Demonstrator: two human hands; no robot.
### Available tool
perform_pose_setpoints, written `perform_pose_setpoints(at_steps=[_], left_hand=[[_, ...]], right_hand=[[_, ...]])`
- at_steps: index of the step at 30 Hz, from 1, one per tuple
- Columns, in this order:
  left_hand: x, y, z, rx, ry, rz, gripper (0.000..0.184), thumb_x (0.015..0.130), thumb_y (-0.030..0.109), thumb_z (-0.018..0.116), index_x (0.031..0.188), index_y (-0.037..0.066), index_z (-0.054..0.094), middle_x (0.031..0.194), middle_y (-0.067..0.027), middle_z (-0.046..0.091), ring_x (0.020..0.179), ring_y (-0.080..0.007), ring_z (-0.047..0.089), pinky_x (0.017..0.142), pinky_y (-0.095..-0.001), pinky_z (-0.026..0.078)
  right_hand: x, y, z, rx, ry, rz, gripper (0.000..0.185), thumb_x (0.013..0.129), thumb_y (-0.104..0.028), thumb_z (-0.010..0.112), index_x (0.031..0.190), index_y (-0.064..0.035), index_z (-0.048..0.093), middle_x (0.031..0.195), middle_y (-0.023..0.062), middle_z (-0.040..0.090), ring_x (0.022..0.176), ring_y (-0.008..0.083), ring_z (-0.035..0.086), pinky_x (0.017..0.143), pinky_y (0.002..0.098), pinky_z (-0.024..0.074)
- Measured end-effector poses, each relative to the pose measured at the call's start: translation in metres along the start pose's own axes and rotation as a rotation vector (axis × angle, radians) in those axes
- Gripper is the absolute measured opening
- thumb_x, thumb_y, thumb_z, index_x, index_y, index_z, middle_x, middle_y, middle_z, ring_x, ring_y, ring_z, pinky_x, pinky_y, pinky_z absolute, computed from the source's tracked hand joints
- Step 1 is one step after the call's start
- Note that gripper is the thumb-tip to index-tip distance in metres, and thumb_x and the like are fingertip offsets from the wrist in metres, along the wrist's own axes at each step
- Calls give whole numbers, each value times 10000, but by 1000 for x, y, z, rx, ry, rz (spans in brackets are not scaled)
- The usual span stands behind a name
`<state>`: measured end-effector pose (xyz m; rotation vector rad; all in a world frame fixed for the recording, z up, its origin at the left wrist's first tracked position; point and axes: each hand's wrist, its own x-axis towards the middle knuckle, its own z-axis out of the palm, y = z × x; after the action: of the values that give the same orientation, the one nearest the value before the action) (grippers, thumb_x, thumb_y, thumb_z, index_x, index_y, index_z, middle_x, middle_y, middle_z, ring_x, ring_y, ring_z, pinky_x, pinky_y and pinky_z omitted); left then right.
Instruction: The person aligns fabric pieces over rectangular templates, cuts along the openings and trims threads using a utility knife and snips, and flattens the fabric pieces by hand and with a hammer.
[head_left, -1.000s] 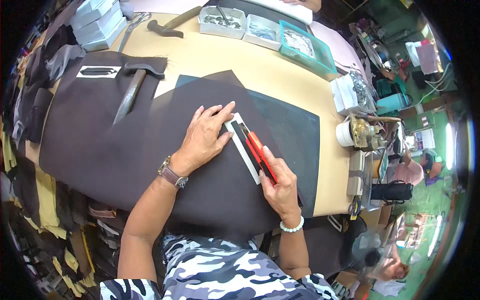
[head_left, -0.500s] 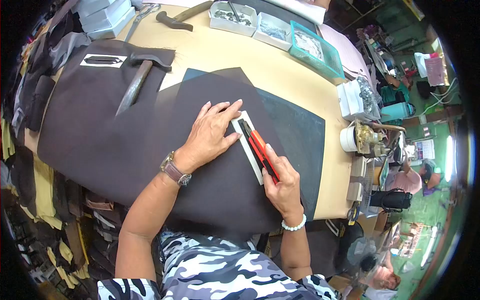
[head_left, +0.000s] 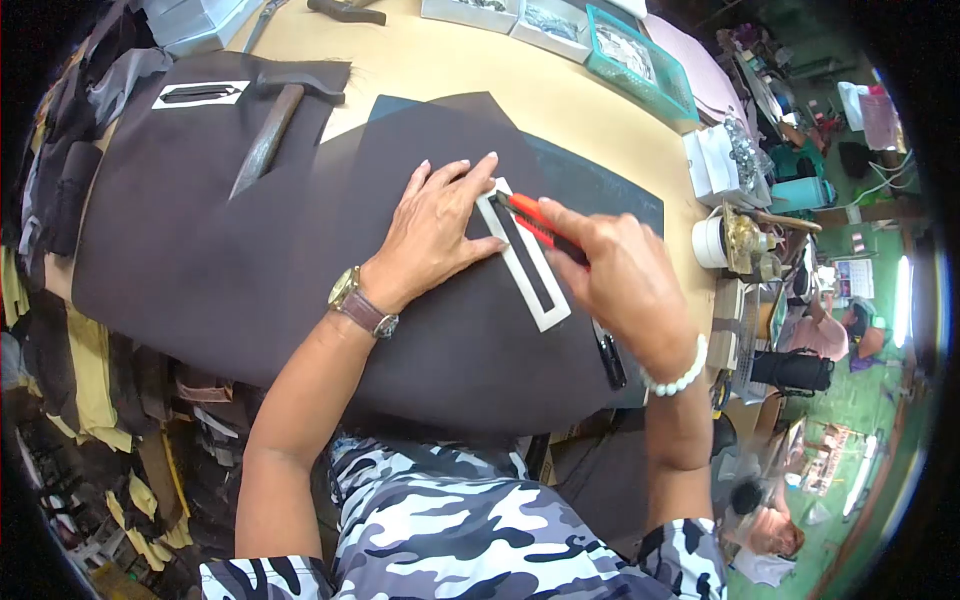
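My left hand (head_left: 432,225) lies spread on dark brown sheet material (head_left: 270,300), its fingertips and thumb at the left edge of a white slotted frame (head_left: 530,270). Closed round a red utility knife (head_left: 535,222), my right hand (head_left: 625,275) is to the right of the frame. The knife's tip is at the upper end of the slot. Under the sheet, a dark green mat (head_left: 600,185) shows at the right. A black pen-like object (head_left: 612,362) lies beneath my right wrist.
A hammer (head_left: 268,140) and a white rectangle with a black slot (head_left: 200,94) rest on the sheet's left part. Boxes of small parts (head_left: 553,28) and a teal basket (head_left: 640,70) stand at the back. At the right are a white cup (head_left: 709,243) and a distant person (head_left: 822,335).
The knife has swung to a flatter angle, and my right hand has moved up and right, uncovering the frame's lower end. My left hand stays on the frame. The whole view has shifted slightly.
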<state>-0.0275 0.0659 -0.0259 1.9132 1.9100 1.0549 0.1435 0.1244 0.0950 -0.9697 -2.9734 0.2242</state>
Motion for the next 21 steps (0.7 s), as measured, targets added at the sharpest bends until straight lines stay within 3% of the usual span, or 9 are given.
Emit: perform_pose_setpoints(at_steps=[5, 21], left_hand=[[-1, -2, 3, -20, -13, -16, 867, 715, 341, 750, 1413, 74, 310, 1235, -55, 588, 1286, -259, 393, 1102, -502, 233], [1, -2, 2, -15, -21, -8, 893, 704, 354, 763, 1413, 59, 306, 1207, -48, 601, 1279, -239, 403, 1097, -509, 236]], right_hand=[[6, -9, -8, -186, -87, -42, 391, 795, -72, 582, 1185, -102, 587, 713, 181, 650, 679, 331, 662, 610, 407, 538], [-35, -9, -8, -234, -87, -28, 475, 781, -87, 581, 1253, -129, 544, 659, 128, 625, 578, 287, 638, 511, 376, 504]])
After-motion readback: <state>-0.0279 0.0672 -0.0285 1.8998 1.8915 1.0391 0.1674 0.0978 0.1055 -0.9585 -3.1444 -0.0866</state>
